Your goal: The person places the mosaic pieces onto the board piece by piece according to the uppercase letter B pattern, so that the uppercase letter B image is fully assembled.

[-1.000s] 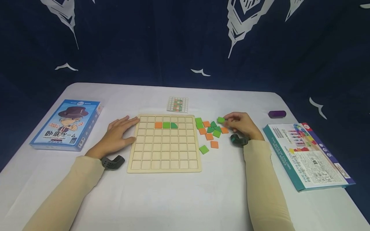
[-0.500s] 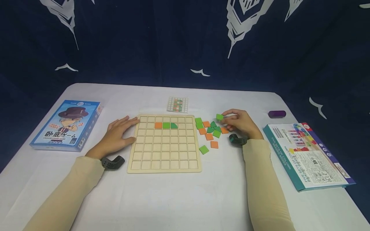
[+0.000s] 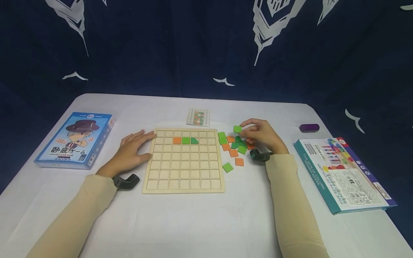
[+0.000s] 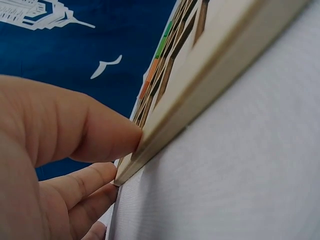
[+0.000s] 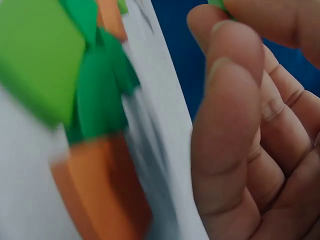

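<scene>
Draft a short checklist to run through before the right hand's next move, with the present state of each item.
1. Green tile pinched by right hand: ok.
2. Left hand touching the wooden board at its left edge: ok.
3. Placed tiles sitting in one row: ok.
4. Green tile over the board: not ok, it is to the right.
5. Layout matching the printed card: cannot tell, print too small.

You're at a tabletop games spot, room unclear: white desk [image 3: 193, 222], navy feather-print cloth [image 3: 167, 46] behind, game box [image 3: 72, 141], grid board [image 3: 184, 165].
</scene>
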Available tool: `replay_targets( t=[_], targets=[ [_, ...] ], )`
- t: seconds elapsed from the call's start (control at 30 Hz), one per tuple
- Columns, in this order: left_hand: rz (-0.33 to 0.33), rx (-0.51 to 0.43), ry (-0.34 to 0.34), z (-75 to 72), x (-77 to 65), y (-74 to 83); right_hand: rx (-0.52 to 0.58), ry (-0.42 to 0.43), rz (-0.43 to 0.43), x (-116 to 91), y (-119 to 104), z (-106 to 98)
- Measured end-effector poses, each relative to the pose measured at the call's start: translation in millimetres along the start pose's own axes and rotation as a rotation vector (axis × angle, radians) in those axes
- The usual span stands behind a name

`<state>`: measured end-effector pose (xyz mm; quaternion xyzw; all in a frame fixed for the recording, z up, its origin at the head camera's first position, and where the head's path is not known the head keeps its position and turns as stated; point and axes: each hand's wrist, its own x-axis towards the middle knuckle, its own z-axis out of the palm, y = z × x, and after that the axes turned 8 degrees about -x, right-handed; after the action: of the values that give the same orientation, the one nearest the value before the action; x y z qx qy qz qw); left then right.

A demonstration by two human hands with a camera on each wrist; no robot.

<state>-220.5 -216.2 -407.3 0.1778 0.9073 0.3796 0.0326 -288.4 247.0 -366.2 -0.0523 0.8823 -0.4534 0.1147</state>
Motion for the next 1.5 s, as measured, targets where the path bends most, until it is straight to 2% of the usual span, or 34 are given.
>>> replay_targets(
  t=[0.33, 0.67, 0.9, 1.27, 1.5],
  targets=[
    [-0.005, 0.0, 0.003, 1.4, -0.3, -4.6, 0.17, -0.017, -0.048, 6.5, -17.0, 19.5],
    [-0.008, 0.002, 0.001, 2.5, 0.5, -4.5, 0.26, -0.057, -0.09, 7.9, -36.1, 38.3],
    [-0.008, 0.007, 0.0, 2.4, -0.1, -2.2, 0.279, -0.099, -0.09, 6.3, -46.7, 52.0],
    [-0.014, 0.005, -0.002, 2.8, 2.0, -2.5, 0.339, -0.216, -0.066, 3.5, -64.8, 81.8],
    [-0.011, 0.007, 0.004, 3.0, 2.1, -4.9, 0.304, -0.274, -0.03, 4.2, -73.0, 100.6]
  ],
)
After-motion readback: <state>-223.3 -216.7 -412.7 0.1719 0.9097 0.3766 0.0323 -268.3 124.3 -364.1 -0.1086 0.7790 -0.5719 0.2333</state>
